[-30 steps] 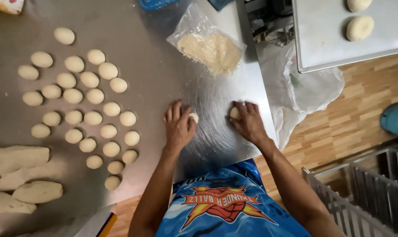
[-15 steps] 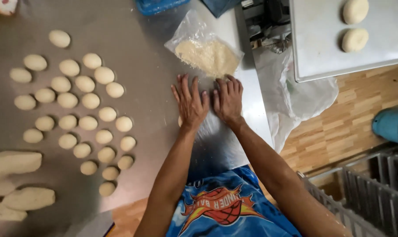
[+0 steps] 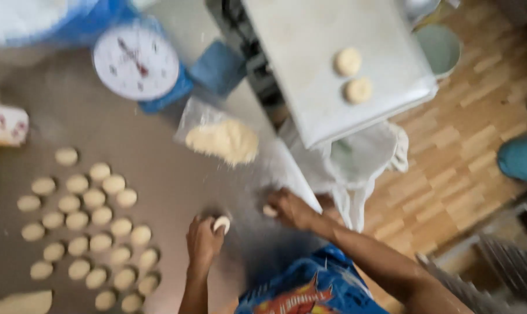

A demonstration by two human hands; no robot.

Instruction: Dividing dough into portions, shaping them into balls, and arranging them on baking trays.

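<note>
My left hand is cupped over a small pale dough ball on the steel table. My right hand is closed over a second dough piece near the table's right edge. Several round dough pieces lie in rows to the left of my hands. The picture is blurred by motion.
A clear bag of flour lies beyond my hands. A blue dial scale stands at the back. A metal tray at the right holds two dough rounds. A small carton sits at far left. Wooden floor is at right.
My hands have pulled back from the flour bag toward me and parted, each over a dough piece. The view has swung up and right, bringing the scale and more of the tray into sight.
</note>
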